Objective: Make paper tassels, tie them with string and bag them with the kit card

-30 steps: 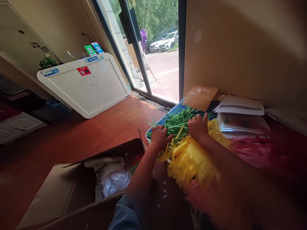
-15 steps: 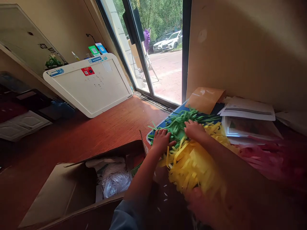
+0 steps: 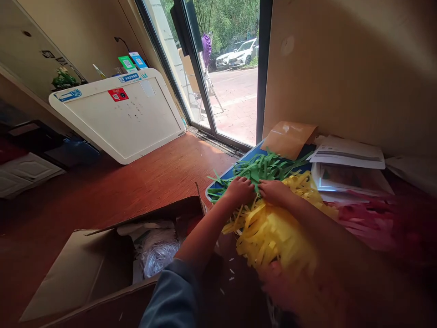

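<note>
Green paper fringe (image 3: 261, 167) lies across the far end of a blue-topped table (image 3: 221, 180). My left hand (image 3: 241, 190) is closed on the near edge of this fringe, fingers curled over it. Close beside it, my right hand (image 3: 273, 191) also grips the green paper, its fingertips bent in. Yellow paper fringe (image 3: 273, 232) spreads under and in front of my wrists. Pinkish-red fringe (image 3: 368, 218) lies to the right, partly in shadow, and more reddish paper shows below the yellow.
An open cardboard box (image 3: 85, 264) with clear shredded filler (image 3: 159, 255) stands at lower left. A brown envelope (image 3: 290, 138) and white papers (image 3: 346, 152) lie by the wall. Beyond the wooden floor (image 3: 164, 168) are a white counter (image 3: 119, 114) and a glass door (image 3: 232, 100).
My left hand has moved right and up, closing on the green fringe. My right hand has shifted slightly left and down, so the hands are now nearly together.
</note>
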`<state>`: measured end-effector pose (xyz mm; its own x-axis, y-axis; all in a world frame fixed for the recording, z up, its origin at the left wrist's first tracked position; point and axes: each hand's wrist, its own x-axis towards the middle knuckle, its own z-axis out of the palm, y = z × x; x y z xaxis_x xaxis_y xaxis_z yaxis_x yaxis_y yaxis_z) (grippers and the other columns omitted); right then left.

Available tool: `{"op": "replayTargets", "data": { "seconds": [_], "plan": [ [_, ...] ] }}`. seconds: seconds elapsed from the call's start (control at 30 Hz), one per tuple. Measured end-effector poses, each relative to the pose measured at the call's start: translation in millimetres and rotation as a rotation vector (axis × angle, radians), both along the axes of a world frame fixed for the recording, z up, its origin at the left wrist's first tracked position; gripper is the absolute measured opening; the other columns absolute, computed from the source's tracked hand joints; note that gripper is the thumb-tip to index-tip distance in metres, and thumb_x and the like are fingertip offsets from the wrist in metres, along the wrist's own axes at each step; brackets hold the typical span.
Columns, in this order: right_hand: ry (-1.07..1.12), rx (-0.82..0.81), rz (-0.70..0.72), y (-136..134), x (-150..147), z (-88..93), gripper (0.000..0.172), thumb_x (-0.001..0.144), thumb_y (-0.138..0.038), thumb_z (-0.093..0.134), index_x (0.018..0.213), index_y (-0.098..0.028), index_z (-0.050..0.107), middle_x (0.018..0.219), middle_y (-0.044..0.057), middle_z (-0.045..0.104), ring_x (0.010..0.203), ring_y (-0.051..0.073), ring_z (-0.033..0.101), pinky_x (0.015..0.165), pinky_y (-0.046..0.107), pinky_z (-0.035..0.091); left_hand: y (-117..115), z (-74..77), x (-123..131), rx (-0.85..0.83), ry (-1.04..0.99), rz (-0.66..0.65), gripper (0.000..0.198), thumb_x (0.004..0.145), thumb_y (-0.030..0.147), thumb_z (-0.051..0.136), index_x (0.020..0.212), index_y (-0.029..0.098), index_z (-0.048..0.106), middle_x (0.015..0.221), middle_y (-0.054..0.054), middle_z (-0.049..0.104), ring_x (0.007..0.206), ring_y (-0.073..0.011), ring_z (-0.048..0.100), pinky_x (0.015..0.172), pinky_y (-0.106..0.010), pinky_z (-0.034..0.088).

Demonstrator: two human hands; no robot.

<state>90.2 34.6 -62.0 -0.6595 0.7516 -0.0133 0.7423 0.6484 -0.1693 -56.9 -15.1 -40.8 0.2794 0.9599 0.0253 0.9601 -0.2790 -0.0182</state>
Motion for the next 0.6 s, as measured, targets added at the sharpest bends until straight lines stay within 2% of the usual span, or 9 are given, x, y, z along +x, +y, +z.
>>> {"op": "replayTargets", "data": {
  "seconds": [0.13,0.3,0.43,0.5,0.53,0.6],
  "plan": [
    [-0.068,0.024,-0.014,-1,2,-6.5,0.027,0.09,-0.032,0.052,0.111,-0.016,0.057,0.123,0.009,0.052,0.111,0.022,0.052,0.094,0.046,0.042,-5,0.1,-4,0.055,0.047,0.301,0.044,0.088,0.048,0.043,0.1,0.011,0.064,0.106,-0.018,0.063,0.113,-0.0343,0.045,0.098,-0.047,0.026],
    [-0.108,0.058,-0.063,-6,1,-3.2,0.027,0.09,-0.032,0.051,0.111,-0.016,0.057,0.123,0.009,0.053,0.11,0.022,0.052,0.092,0.045,0.043,-31,10.5,-34,0.068,0.053,0.689,0.055,0.089,0.054,0.034,0.105,0.01,0.063,0.112,-0.02,0.061,0.111,-0.0357,0.048,0.092,-0.048,0.032],
    [-0.075,0.144,-0.104,-9,-1,7.4,0.027,0.09,-0.03,0.051,0.111,-0.014,0.057,0.124,0.01,0.052,0.114,0.023,0.049,0.097,0.048,0.037,-62,25.8,-67,0.024,0.035,0.935,0.056,0.091,0.049,0.026,0.096,0.012,0.067,0.102,-0.021,0.066,0.099,-0.0365,0.057,0.08,-0.049,0.041],
    [-0.045,0.17,-0.074,-8,-7,12.3,0.028,0.09,-0.029,0.05,0.114,-0.014,0.055,0.123,0.01,0.052,0.114,0.022,0.049,0.097,0.046,0.037,-72,32.3,-69,0.024,0.029,0.964,0.054,0.094,0.04,0.02,0.097,0.012,0.066,0.098,-0.022,0.066,0.098,-0.0373,0.059,0.078,-0.052,0.042],
    [-0.037,0.169,-0.054,-7,-11,13.6,0.028,0.091,-0.028,0.05,0.114,-0.014,0.055,0.122,0.009,0.053,0.112,0.021,0.05,0.096,0.044,0.039,-74,34.0,-64,0.035,0.023,0.934,0.053,0.094,0.036,0.019,0.1,0.011,0.065,0.102,-0.023,0.065,0.102,-0.0378,0.057,0.081,-0.054,0.042],
    [-0.037,0.151,-0.042,-4,-19,12.9,0.027,0.09,-0.029,0.05,0.113,-0.016,0.056,0.122,0.008,0.053,0.109,0.02,0.052,0.092,0.041,0.042,-70,33.7,-44,0.062,-0.005,0.77,0.048,0.095,0.035,0.019,0.111,0.013,0.06,0.121,-0.02,0.057,0.117,-0.0342,0.048,0.092,-0.053,0.037]
  ]
}}
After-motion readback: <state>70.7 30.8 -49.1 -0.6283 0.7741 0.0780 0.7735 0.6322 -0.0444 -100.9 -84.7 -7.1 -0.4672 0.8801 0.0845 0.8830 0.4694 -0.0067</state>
